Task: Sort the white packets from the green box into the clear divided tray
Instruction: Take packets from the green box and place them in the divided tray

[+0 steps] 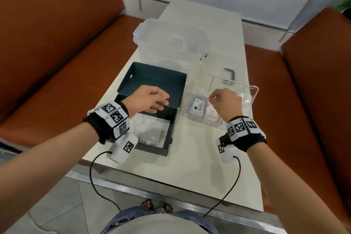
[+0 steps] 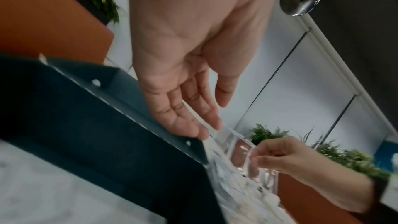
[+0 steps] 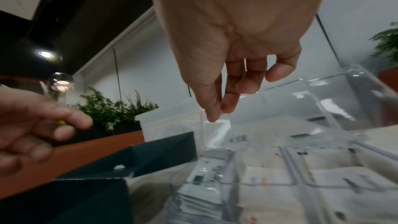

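Note:
The dark green box (image 1: 171, 129) lies open left of centre, its lid (image 1: 157, 76) folded back, with white packets (image 1: 152, 133) on its floor. My left hand (image 1: 157, 100) hovers over the box with fingers (image 2: 193, 122) relaxed and nearly straight, holding nothing. To the right sits the clear divided tray (image 1: 204, 122) with Stevia packets (image 1: 199, 107) in its left compartment and more white packets (image 3: 269, 181) beside them. My right hand (image 1: 213, 99) is above the tray's back left, fingers curled, thumb and forefinger (image 3: 212, 115) tips together. No packet shows between them.
The tray's clear lid (image 1: 239, 91) stands open behind it. A large lidded clear container (image 1: 171, 43) stands further back, and a small dark bent key (image 1: 230, 73) lies to its right. Orange benches (image 1: 57, 53) flank the pale table (image 1: 199, 157).

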`<state>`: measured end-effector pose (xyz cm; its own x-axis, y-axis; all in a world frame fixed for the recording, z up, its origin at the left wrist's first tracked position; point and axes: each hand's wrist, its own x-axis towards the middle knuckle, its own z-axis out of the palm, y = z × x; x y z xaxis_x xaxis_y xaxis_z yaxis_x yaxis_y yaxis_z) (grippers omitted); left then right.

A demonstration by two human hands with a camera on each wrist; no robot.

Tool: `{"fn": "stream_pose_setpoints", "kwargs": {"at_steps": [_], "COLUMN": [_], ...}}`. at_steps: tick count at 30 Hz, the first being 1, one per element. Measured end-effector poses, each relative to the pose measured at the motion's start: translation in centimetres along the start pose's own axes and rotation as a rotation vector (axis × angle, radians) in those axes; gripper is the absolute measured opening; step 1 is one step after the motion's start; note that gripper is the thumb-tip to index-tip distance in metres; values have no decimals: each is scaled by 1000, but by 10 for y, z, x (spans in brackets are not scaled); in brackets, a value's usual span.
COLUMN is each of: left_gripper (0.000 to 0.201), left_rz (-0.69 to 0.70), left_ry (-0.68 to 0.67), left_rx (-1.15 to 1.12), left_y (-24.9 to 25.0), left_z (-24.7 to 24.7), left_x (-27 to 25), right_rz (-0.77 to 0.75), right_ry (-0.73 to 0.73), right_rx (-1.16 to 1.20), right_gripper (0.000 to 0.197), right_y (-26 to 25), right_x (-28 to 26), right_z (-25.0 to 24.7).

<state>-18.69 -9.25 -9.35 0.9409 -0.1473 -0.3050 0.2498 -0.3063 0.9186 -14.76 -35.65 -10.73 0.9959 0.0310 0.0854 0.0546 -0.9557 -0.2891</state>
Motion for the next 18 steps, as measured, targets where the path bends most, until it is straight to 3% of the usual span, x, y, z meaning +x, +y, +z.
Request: {"fn": "stream_pose_setpoints", "kwargs": {"at_steps": [6, 9, 12, 18], "left_gripper": [10, 13, 18, 44], "left_rz": [1, -21, -92, -265], "left_ry": [79, 119, 93, -8], "left_rx": [513, 796, 1021, 775], "left_y": [-24, -38, -52, -73], "left_z": [-69, -92, -100, -100], "left_x": [-14, -20, -25, -34], "right_rz": [-279, -455, -613, -724], "right_ry": [-120, -303, -529, -686], "right_rx": [214, 239, 103, -315], "right_gripper": [14, 14, 21, 49], "right_y": [-65, -109, -153, -211], "right_x": [-9, -16, -22, -27], "right_z": [7, 22, 45, 82]}}
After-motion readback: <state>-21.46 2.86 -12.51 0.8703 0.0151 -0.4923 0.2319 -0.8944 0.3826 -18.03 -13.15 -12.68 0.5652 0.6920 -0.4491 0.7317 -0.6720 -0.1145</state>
